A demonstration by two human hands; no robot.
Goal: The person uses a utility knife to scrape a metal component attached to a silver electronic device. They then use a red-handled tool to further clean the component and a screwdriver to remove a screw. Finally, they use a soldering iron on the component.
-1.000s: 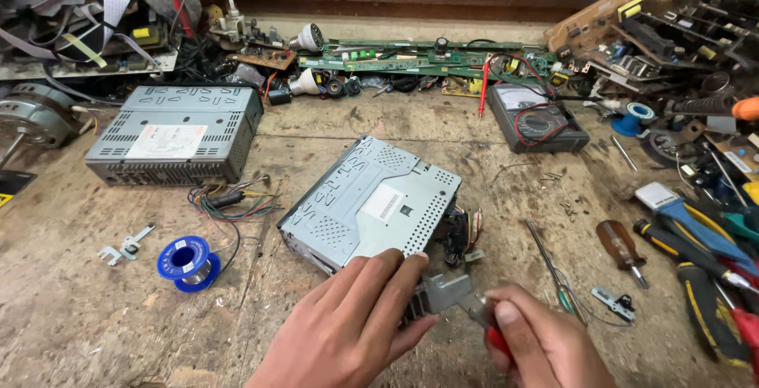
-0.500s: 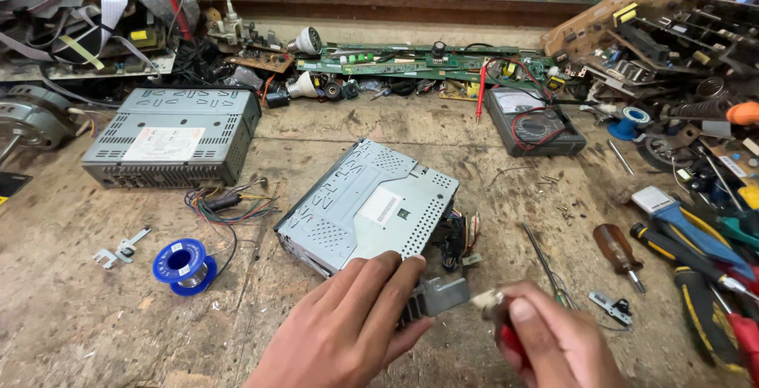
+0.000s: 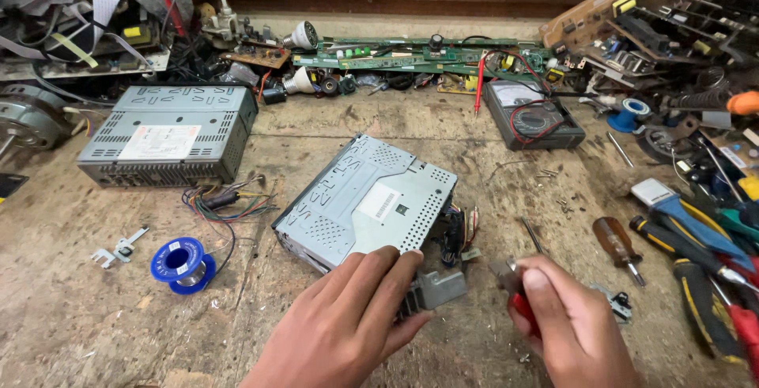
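On the bench (image 3: 95, 333), the left hand (image 3: 348, 321) still rests half-open on the near end of the silver car stereo unit (image 3: 368, 202), steadying it; the right hand (image 3: 573, 325), closed around red-handled pliers (image 3: 514, 289), has lifted them slightly, jaws now nearer the unit's rear connector (image 3: 435, 289).

Two bare hands (image 3: 348, 333), seemingly sleeveless

My scuffed wooden workbench (image 3: 95, 333), silver car stereo (image 3: 368, 202) at centre, second stereo (image 3: 166, 135) at ten o'clock, blue solder spool (image 3: 180, 263) at eight, multimeter (image 3: 534, 115) at one.
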